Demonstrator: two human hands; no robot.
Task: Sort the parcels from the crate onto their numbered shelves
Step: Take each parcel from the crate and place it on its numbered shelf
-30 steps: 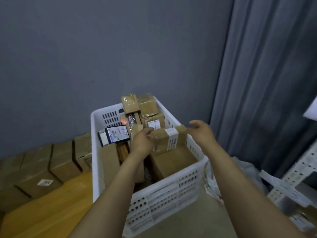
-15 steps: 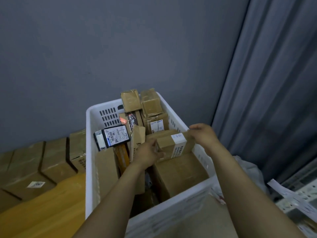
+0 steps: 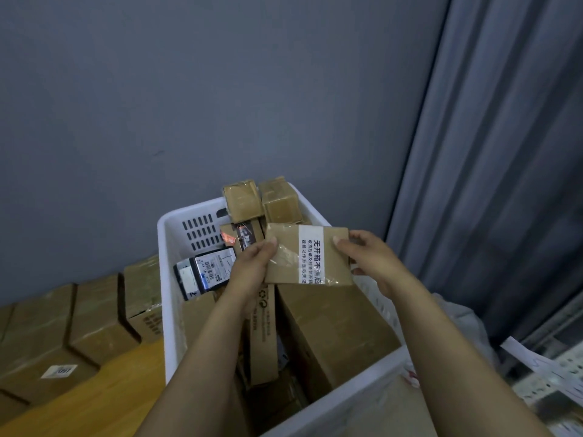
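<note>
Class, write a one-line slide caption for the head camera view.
Both hands, left and right, hold a taped cardboard parcel above a white crate of boxes.

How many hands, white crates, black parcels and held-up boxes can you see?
Hands: 2 (left hand, right hand)
White crate: 1
Black parcel: 1
Held-up box: 1
Total: 5

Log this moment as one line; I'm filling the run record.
phase: inspect | left hand, right hand: grip on taped parcel | above white crate | shelf: not reached
</note>
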